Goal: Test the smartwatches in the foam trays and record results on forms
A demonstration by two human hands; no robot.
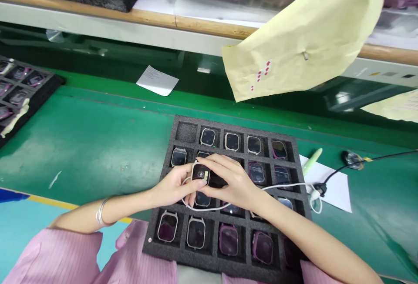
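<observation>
Above the dark foam tray [187, 132], a smartwatch [200, 172] without a strap is held between my two hands, with something lit on its dark face. My left hand [178, 184] grips it from the left, thumb across its lower edge. Fingers of my right hand [230, 178] close on its top and right side. A white cable [287, 185] loops under the hands and runs right to a black connector [321, 188]. More watch bodies, such as a silver-framed one [196, 233] and a purple one [228, 239], lie in the tray's compartments. One top-left compartment holds none.
Another foam tray of watches [22, 79] stands at the far left. A green pen [312, 161] lies on white paper [336, 190] at right. Overhead, a yellow sheet [303, 40] hangs from the shelf edge [196, 25]. A paper slip [157, 80] lies at the back.
</observation>
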